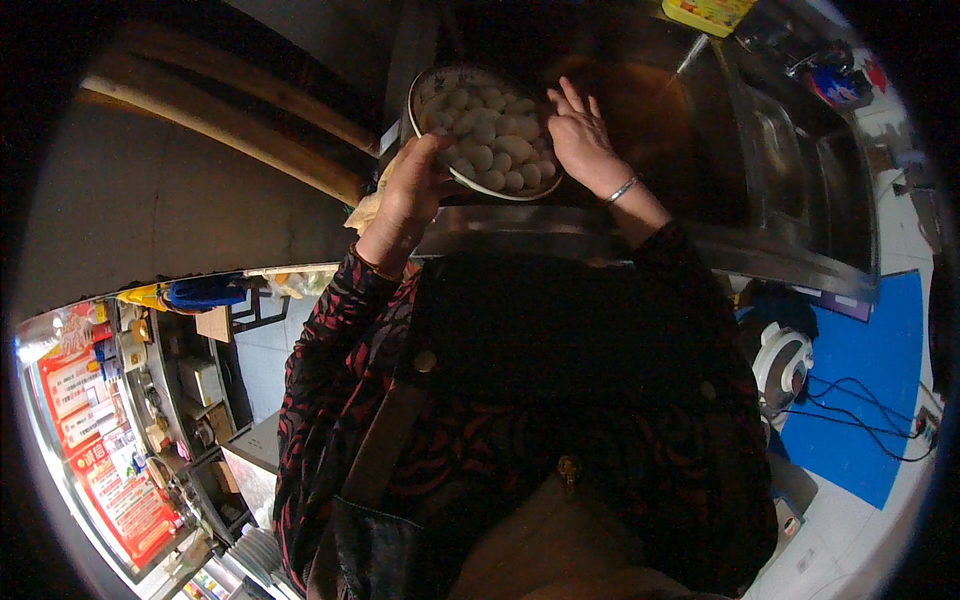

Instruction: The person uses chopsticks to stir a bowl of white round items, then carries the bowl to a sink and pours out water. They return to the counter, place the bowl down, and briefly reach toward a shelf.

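My left hand point(412, 180) grips the near left rim of a wide, pale-rimmed bowl point(517, 196). The bowl tilts in the air and is filled with pale eggs point(484, 133). Just beyond its right edge is my right hand point(589, 142), fingers spread and a bracelet on the wrist. Nothing shows in that hand; whether it touches the rim is unclear. A dark metal basin point(720, 135), perhaps with brownish liquid in it, spreads to the right. A tan cloth point(367, 210) hangs beside my left wrist.
Two wooden poles point(225, 142) run along the left over a dark panel point(195, 210). A metal counter edge point(525, 225) lies before me. A yellow container point(709, 15) sits at the far right. Right below are a white appliance point(784, 367) and cords point(862, 420); shelves point(161, 352) stand lower left.
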Demonstrator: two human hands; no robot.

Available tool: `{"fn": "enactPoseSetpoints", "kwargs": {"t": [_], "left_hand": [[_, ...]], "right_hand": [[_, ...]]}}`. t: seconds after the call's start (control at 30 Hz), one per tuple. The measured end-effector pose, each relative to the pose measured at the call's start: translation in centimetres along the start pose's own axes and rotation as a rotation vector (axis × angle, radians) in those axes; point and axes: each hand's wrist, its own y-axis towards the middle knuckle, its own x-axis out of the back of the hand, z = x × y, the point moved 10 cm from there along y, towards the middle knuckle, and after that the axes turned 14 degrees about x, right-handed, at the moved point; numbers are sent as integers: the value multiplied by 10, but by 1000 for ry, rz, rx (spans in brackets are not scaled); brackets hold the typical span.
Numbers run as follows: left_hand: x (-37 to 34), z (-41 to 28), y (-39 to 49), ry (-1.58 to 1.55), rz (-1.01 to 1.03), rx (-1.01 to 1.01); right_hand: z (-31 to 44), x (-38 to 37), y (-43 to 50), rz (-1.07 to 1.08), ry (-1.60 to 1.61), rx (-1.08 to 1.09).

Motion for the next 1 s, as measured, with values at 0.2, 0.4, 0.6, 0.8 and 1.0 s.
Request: {"fn": "enactPoseSetpoints", "kwargs": {"t": [0.2, 0.4, 0.6, 0.8, 1.0], "left_hand": [[-4, -5, -3, 60, 53, -40], [-17, -13, -11, 245, 58, -103], [-29, -11, -17, 309, 99, -132], [-36, 9, -17, -68, 197, -45], [-58, 34, -29, -269, 239, -87]], "right_hand": [[1, -5, -3, 80, -28, -24], [-2, -7, -9, 123, -45, -52], [-5, -2, -15, 115, -67, -66], [-1, 67, -21, -138, -160, -2], [1, 186, -70, -547, -88, 67]]}}
